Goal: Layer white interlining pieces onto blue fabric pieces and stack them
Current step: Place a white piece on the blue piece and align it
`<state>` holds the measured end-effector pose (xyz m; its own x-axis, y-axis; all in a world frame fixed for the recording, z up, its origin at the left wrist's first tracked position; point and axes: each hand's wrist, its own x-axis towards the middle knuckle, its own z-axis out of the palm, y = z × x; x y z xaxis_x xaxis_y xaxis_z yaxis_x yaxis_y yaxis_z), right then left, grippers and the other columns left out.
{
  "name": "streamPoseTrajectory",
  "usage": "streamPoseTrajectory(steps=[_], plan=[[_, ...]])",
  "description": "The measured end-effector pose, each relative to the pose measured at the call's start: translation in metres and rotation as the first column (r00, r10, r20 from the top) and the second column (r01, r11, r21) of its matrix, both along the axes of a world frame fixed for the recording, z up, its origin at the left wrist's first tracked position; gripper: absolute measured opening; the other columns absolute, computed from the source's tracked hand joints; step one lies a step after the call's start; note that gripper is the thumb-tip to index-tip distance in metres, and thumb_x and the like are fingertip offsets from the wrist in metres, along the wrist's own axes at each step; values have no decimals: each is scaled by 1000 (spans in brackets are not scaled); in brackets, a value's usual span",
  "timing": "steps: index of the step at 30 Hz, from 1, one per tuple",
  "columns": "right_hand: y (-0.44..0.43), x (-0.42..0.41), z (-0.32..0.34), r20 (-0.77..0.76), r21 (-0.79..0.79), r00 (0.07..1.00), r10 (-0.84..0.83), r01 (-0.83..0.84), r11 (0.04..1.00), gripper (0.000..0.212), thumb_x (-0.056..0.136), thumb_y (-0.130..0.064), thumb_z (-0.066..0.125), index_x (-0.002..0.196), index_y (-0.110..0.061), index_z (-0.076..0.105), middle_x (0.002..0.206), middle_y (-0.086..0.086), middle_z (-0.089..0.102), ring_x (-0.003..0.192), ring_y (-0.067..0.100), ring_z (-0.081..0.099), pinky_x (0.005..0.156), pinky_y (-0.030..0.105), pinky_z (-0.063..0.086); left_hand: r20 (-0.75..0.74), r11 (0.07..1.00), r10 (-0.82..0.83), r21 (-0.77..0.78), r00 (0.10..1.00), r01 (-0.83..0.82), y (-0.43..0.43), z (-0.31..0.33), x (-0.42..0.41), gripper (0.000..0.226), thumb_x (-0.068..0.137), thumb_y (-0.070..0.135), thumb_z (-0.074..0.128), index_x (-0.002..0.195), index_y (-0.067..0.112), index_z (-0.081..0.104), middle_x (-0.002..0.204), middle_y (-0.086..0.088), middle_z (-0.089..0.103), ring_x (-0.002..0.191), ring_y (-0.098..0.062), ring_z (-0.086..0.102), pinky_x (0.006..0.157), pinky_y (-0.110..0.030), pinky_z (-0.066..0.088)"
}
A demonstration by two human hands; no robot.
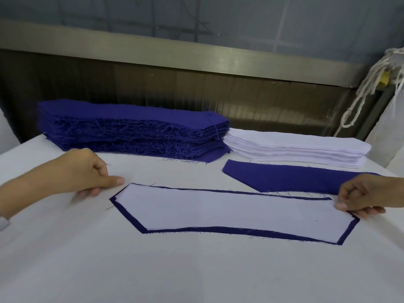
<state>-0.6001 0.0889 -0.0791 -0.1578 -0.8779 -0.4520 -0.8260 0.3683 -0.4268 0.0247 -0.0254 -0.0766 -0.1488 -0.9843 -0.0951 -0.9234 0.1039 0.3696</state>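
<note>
Now your white interlining piece (231, 213) lies centred on its blue fabric piece (129, 216), an even border showing. Your right hand (369, 197) pinches its right end to square it; your left hand (87, 171), fingers curled together, holds nothing beside the other tip.

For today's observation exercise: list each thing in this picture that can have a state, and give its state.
White interlining piece: flat on a blue piece, blue border showing.
Single blue piece: flat, uncovered.
Blue stack: piled, edges frayed.
White stack: piled neatly.
Left hand: curled, beside the layered piece.
Right hand: fingertips at its right end.
</note>
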Motion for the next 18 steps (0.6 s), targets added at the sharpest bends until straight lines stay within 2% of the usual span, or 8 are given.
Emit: streamPoseTrajectory(steps=[2, 4, 6, 9, 13, 16, 18], plan=[[2, 14, 9, -22, -75, 999, -46, 44, 996, 56, 69, -71, 78, 74, -17, 69, 63, 13, 68, 44, 14, 47, 43, 20, 37, -30, 967, 12, -254, 999, -19, -3, 3, 2, 43, 76, 57, 72, 55, 21, 64, 48, 9, 65, 45, -6, 59, 54, -22, 43], [2, 36, 17, 47, -209, 995, -92, 100, 973, 57, 69, -71, 72, 68, -14, 65, 56, 13, 62, 40, 16, 43, 41, 19, 36, -133, 872, -5, -486, 991, -61, -2, 8, 2, 37, 85, 48, 70, 58, 23, 62, 48, 8, 63, 53, -9, 61, 56, -22, 43], [-2, 64, 22, 120, -351, 989, -85, 122, 928, 54, 70, -66, 67, 67, -12, 65, 54, 12, 60, 38, 15, 43, 40, 17, 36, -212, 777, -44, -621, 976, -100, -4, 14, 0, 34, 89, 42, 68, 62, 23, 60, 50, 4, 60, 57, -13, 61, 60, -24, 44], [-12, 111, 30, 149, -483, 988, -36, 104, 869, 44, 77, -56, 65, 71, -13, 69, 57, 10, 63, 40, 12, 49, 41, 17, 39, -222, 712, -108, -698, 969, -81, -10, 25, -8, 24, 92, 36, 66, 74, 21, 62, 62, 6, 61, 59, -15, 59, 62, -32, 49], [-43, 157, 47, 154, -621, 988, 26, 76, 780, 26, 91, -37, 64, 85, -14, 73, 62, 3, 67, 45, 7, 51, 46, 18, 41, -72, 689, -95, -725, 993, 14, -30, 41, -15, 16, 94, 37, 63, 93, 22, 65, 86, 7, 63, 64, -6, 51, 60, -34, 47], [-79, 187, 56, 138, -720, 989, 61, 58, 692, 11, 94, -26, 66, 89, -19, 72, 65, -2, 70, 52, 6, 56, 49, 17, 41, 12, 675, -47, -736, 999, 40, -51, 50, -20, 20, 96, 39, 59, 103, 22, 67, 104, 4, 61, 89, -14, 57, 68, -41, 52], [-104, 207, 59, 139, -742, 986, 93, 42, 669, 8, 95, -22, 66, 90, -21, 72, 74, -3, 71, 65, 8, 60, 58, 20, 43, 46, 682, -30, -729, 998, 54, -65, 52, -24, 23, 98, 39, 57, 107, 20, 69, 108, 0, 63, 101, -19, 58, 71, -43, 54]])
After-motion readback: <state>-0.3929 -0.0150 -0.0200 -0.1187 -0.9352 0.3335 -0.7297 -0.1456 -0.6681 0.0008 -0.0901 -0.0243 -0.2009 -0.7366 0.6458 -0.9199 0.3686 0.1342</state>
